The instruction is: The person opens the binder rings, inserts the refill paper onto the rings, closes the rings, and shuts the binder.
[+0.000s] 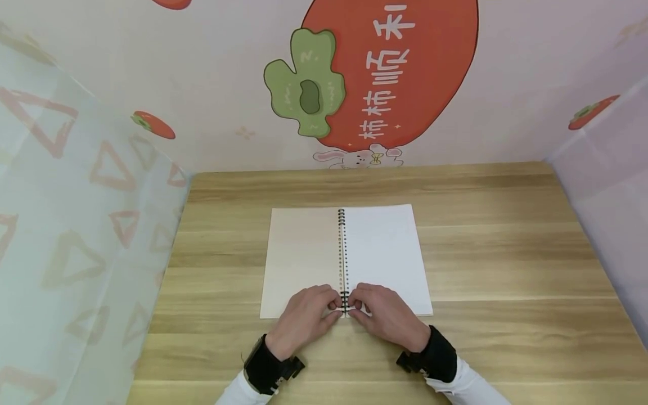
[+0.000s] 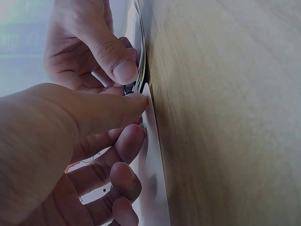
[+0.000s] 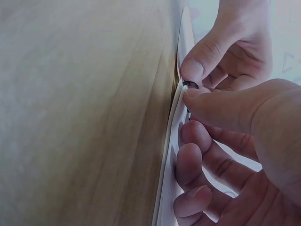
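Note:
A ring-bound notebook (image 1: 304,247) lies open on the wooden table, beige on its left side and white on its right. Black binding rings (image 1: 341,216) show at the top and bottom of the spine, with bare punched holes between. My left hand (image 1: 306,312) pinches the lower binding rings from the left side, fingers curled. From the right, my right hand (image 1: 387,315) pinches the same rings, its thumb close to the other thumb. In the right wrist view a black ring (image 3: 190,84) shows between the thumbs; the fingertips hide most of the rest.
The wooden table (image 1: 506,270) extends to both sides of the notebook. A wall (image 1: 228,84) with a persimmon print rises behind it, and patterned side panels (image 1: 86,253) stand left and right. Each wrist wears a black strap with a camera (image 1: 268,365).

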`<state>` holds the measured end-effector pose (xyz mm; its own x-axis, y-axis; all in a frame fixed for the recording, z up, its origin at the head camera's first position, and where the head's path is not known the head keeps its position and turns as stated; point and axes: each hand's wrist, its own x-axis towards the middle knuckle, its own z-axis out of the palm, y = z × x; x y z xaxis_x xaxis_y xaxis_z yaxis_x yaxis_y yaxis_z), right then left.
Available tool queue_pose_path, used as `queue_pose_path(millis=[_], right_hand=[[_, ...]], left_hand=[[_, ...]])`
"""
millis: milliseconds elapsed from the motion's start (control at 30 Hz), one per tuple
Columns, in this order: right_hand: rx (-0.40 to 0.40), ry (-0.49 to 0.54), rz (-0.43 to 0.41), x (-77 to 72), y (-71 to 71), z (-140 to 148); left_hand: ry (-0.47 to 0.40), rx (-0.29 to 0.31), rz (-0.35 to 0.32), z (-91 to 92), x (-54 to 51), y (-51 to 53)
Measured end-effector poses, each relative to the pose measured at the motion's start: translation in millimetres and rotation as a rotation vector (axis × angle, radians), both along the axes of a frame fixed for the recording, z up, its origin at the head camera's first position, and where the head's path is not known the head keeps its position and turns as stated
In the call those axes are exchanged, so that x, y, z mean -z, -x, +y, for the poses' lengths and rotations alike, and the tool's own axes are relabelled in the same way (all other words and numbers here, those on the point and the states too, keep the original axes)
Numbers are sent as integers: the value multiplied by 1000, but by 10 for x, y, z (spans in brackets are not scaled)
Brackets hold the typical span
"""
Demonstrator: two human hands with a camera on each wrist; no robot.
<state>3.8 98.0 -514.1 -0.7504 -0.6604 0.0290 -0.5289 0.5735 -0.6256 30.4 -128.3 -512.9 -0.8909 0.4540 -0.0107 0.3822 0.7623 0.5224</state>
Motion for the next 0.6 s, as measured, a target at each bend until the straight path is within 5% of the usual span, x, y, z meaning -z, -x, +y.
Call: queue_pose_path(millis=[600], right_hand=[[5,15,-47,-38,10,12]], left_hand=[[4,-19,-45,-12,-61,20]])
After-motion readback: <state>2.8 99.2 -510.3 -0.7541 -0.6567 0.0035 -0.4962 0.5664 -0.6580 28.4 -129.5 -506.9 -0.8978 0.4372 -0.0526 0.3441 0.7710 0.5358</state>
